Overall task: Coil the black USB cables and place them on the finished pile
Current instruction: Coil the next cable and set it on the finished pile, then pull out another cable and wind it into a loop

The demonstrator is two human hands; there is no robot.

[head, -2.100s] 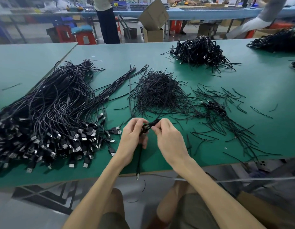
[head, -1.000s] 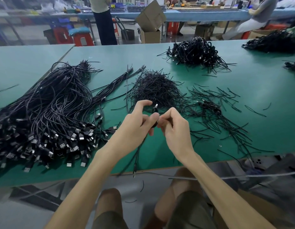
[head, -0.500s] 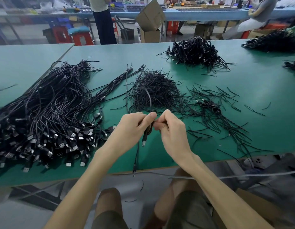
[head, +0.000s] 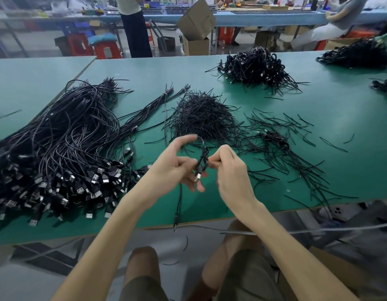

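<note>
You hold one black USB cable in the air just in front of the heap of short ties, above the green bench. Your left hand grips the small coil with curled fingers (a loop goes over the raised index finger). Your right hand pinches the same coil from the other side. The finished pile lies well behind the heap, and the loose cables lie to its left.

No text, label, brand or number is legible anywhere here.
</note>
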